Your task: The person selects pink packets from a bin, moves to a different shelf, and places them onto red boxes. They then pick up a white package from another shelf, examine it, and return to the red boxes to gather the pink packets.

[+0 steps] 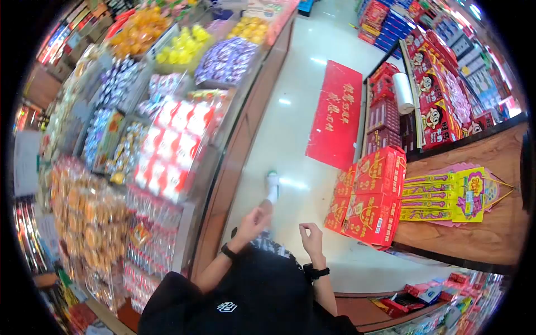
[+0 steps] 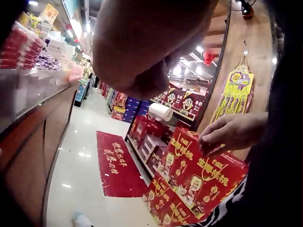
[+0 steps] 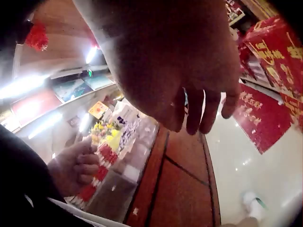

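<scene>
My left hand (image 1: 249, 228) is held in front of my body with its fingers loosely bent and nothing in them. To its left stands the candy display, whose nearest goods are red-and-white packs (image 1: 173, 148). My right hand (image 1: 311, 240) hangs loosely curled and holds nothing. Red gift boxes (image 1: 371, 195) stacked on the floor are the things closest to it. In the left wrist view the right hand (image 2: 234, 132) overlaps those boxes. The right wrist view has the left hand (image 3: 75, 165) in front of the candy display, with the fingers of the right hand large in the foreground.
A glossy aisle floor (image 1: 262, 145) runs ahead, with a red mat (image 1: 335, 114) on it. Shelves with red cartons (image 1: 385, 114) and a white roll (image 1: 403, 94) line the right side. Yellow candy packs (image 1: 441, 195) hang on a wooden panel (image 1: 474, 240). Wooden display sides (image 1: 237, 131) border the left.
</scene>
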A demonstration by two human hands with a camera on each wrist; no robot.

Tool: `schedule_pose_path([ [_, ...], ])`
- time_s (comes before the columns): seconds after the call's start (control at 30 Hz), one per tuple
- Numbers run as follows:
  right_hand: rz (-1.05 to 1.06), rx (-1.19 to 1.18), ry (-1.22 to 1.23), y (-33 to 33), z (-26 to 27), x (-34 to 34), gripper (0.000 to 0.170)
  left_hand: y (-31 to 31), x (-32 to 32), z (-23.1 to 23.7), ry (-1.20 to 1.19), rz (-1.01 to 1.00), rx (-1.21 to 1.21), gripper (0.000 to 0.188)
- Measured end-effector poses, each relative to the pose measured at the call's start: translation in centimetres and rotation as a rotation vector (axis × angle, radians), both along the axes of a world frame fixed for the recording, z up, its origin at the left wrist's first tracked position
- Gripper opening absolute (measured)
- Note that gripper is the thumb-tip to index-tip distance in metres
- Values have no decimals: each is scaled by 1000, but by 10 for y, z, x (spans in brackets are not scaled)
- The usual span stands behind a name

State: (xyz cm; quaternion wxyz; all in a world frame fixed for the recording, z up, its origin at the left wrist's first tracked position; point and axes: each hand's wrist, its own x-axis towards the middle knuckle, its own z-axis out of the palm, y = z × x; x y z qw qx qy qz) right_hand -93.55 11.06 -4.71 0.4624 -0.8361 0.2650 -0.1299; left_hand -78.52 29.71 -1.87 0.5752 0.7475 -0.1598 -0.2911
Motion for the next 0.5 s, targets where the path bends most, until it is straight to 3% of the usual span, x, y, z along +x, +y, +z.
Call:
schedule_pose_path([
  [0.1,-40,15,38,-37,10,42,12,-36,53,-9,-100,-122,43,22],
  [0.17,-5,-26,50,-59,32,81,12,-72,94,16,-164,-191,67,22],
  [0.2,34,-69,85,-87,45,107,13,-106,132,32,-80,-244,206,23],
  [0.43,-49,-90,31,-170,46,166,15,-197,219,-3,-132,-325,167,30],
  [0.5,-146,-113,155,-184,44,167,16,-209,228,-11,-170,-337,77,32],
])
